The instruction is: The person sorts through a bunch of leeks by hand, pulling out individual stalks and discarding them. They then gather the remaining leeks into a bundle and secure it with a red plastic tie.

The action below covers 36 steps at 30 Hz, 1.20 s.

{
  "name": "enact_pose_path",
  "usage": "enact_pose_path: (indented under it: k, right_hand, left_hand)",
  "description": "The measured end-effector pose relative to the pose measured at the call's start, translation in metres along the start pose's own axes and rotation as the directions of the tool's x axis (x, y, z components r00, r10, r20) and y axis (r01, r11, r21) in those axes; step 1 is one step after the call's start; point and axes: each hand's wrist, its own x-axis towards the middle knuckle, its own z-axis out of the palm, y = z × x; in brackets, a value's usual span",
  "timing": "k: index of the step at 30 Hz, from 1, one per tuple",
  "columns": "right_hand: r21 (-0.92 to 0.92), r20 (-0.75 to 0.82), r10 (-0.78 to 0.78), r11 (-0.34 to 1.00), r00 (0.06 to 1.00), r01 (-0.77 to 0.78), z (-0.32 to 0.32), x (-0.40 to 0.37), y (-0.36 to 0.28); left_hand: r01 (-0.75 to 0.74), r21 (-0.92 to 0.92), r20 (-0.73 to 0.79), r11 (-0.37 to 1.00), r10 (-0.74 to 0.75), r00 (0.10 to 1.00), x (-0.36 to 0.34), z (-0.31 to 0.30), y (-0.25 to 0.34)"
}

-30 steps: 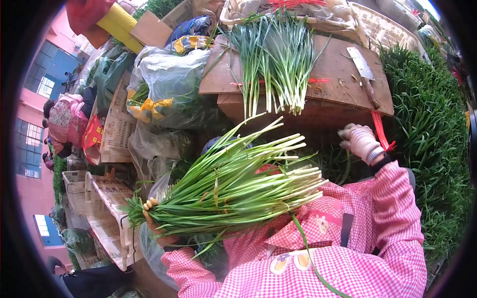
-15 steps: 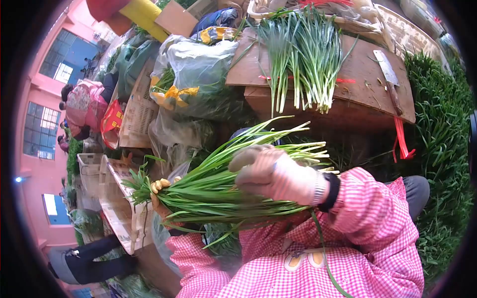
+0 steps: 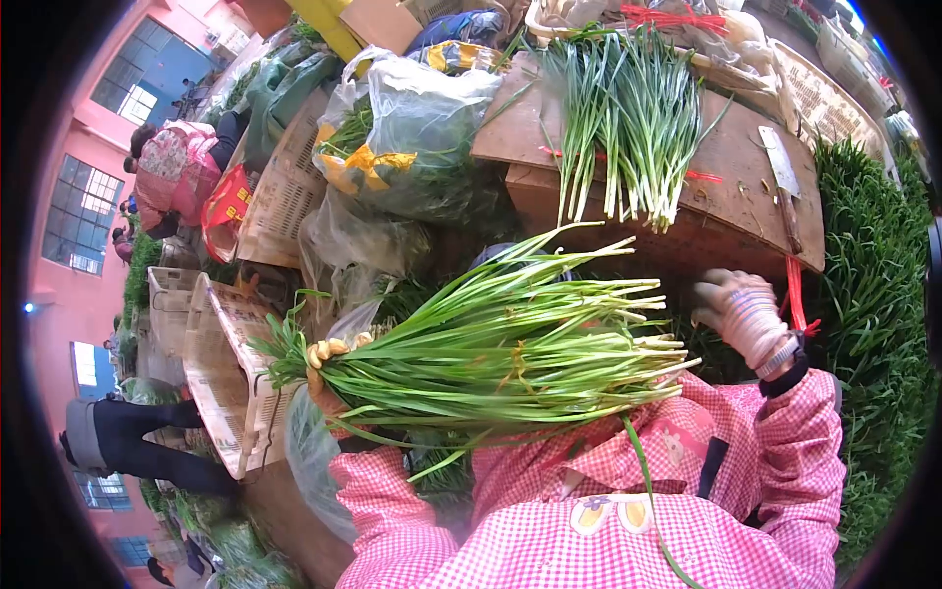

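Held bundle: green stalks [image 3: 510, 363] are lying across the lap, pale ends pointing right.
Left hand: fingers [image 3: 332, 350] are gripping its leafy end.
Right hand [image 3: 741, 309]: hovering to the right, gloved, blurred, fingers loosely spread, holding nothing.
Board [image 3: 731, 211]: sitting on the far side, bearing more stalks [image 3: 633, 128] and, right, a cleaver [image 3: 782, 182].

On my screen I see a smock [image 3: 569, 555] of pink and white checks, with pale oval patches [image 3: 608, 515]. The right hand [image 3: 748, 316] wears a striped, pinkish glove [image 3: 754, 329], with black wristband [image 3: 783, 382].
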Motion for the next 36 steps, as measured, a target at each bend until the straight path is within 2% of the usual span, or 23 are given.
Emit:
enact_pose_path:
  k: [1, 2, 4, 6, 7, 8, 9, 10, 12, 13, 14, 15, 16, 18, 19, 21, 22, 24, 27, 29, 33, 35, 36]
  right_hand:
    - [0.459, -0.1, -0.062, 0.883, 0.993, 0.101, -0.002, 0.012, -0.016]
    - [0.804, -0.214, -0.069, 0.554, 0.974, 0.216, -0.002, 0.023, -0.034]
    - [0.654, -0.236, -0.142, 0.708, 0.961, 0.265, -0.018, 0.05, -0.084]
    - [0.509, -0.387, -0.269, 0.735, 0.882, 0.447, -0.016, 0.079, -0.119]
    - [0.449, -0.294, -0.362, 0.765, 0.885, 0.462, -0.013, 0.092, -0.131]
    - [0.387, -0.188, -0.448, 0.784, 0.874, 0.485, -0.012, 0.102, -0.139]
    - [0.383, -0.188, -0.431, 0.795, 0.883, 0.469, -0.012, 0.107, -0.144]
    - [0.612, -0.309, -0.353, 0.638, 0.883, 0.469, -0.012, 0.107, -0.144]
    - [0.878, -0.438, -0.127, 0.151, 0.89, 0.453, -0.015, 0.097, -0.135]
    - [0.995, -0.095, -0.164, -0.048, 0.982, 0.089, -0.036, 0.086, -0.125]
    - [0.985, -0.008, -0.199, -0.171, 0.98, -0.027, -0.047, 0.076, -0.115]
    - [0.998, -0.015, -0.156, -0.058, 0.988, 0.006, -0.054, 0.068, -0.104]
    - [0.988, 0.085, -0.122, -0.12, 0.989, -0.1, -0.072, 0.054, -0.091]
    - [0.98, 0.026, 0.081, -0.198, 0.996, -0.009, -0.063, 0.039, -0.066]
    - [0.959, 0.131, 0.19, -0.272, 0.973, -0.076, -0.069, 0.032, -0.057]
    - [0.956, 0.062, 0.349, -0.29, 0.935, 0.045, -0.063, 0.022, -0.032]
    - [0.912, 0.03, 0.353, -0.392, 0.935, 0.119, -0.057, 0.014, -0.015]
    - [0.778, -0.169, 0.346, -0.528, 0.923, 0.34, -0.036, -0.002, 0.021]
    - [0.731, 0.017, 0.509, -0.594, 0.861, 0.337, -0.009, -0.031, 0.046]
    - [0.73, 0.019, 0.528, -0.588, 0.849, 0.349, -0.006, -0.038, 0.052]
    - [0.741, 0.024, 0.556, -0.568, 0.831, 0.359, -0.011, -0.05, 0.055]
    - [0.867, 0.203, 0.785, -0.422, 0.586, 0.265, 0.046, -0.085, 0.106]
    - [0.913, 0.256, 0.869, -0.361, 0.423, 0.189, 0.072, -0.097, 0.123]
  left_hand:
    - [0.001, 0.007, -0.002, 1.0, -0.001, 1.0, 0.001, 0.005, -0.001]
    - [0.008, 0.019, -0.007, 1.0, -0.008, 1.0, 0.0, 0.01, 0.0]
    - [-0.011, 0.071, -0.005, 0.997, 0.012, 1.0, 0.0, 0.012, -0.001]
    - [-0.053, 0.045, 0.002, 0.998, 0.053, 0.999, 0.002, 0.029, -0.007]
    - [-0.043, 0.078, 0.028, 0.996, 0.041, 0.999, 0.005, 0.019, -0.003]
    - [-0.116, 0.219, 0.009, 0.969, 0.117, 0.993, 0.009, 0.011, -0.001]
    - [-0.079, 0.115, 0.035, 0.99, 0.076, 0.997, 0.007, 0.002, 0.0]
    - [-0.038, 0.009, 0.062, 0.999, 0.037, 0.997, 0.007, 0.018, -0.001]
    - [0.036, -0.017, -0.011, 0.999, -0.036, 0.999, 0.002, 0.038, 0.0]
    - [0.051, -0.015, -0.014, 0.999, -0.052, 0.999, -0.001, 0.033, 0.001]
    - [0.065, -0.041, 0.012, 0.997, -0.065, 0.998, -0.002, 0.029, 0.001]
    - [0.072, -0.073, 0.04, 0.995, -0.07, 0.997, -0.002, 0.025, -0.001]
    - [0.077, -0.103, 0.064, 0.992, -0.071, 0.995, -0.003, 0.019, -0.001]
    - [0.058, -0.048, 0.07, 0.997, -0.054, 0.996, -0.001, 0.004, 0.0]
    - [0.053, -0.04, 0.036, 0.998, -0.052, 0.998, -0.003, 0.004, -0.001]
    - [0.034, -0.037, 0.048, 0.999, -0.033, 0.998, -0.002, -0.002, -0.003]
    - [0.059, -0.012, 0.042, 0.998, -0.058, 0.997, -0.001, 0.003, -0.003]
    - [0.096, 0.025, 0.019, 0.995, -0.096, 0.995, -0.006, 0.016, -0.002]
    - [0.123, -0.026, 0.012, 0.992, -0.123, 0.992, -0.008, 0.0, -0.004]
    - [0.134, 0.049, 0.0, 0.99, -0.134, 0.991, -0.005, -0.013, -0.003]
    - [0.096, 0.014, -0.033, 0.995, -0.095, 0.995, 0.0, -0.03, -0.016]
    - [0.097, -0.016, -0.038, 0.995, -0.098, 0.994, 0.003, -0.03, -0.02]
    - [0.226, 0.155, -0.184, 0.962, -0.197, 0.963, -0.01, -0.038, 0.005]
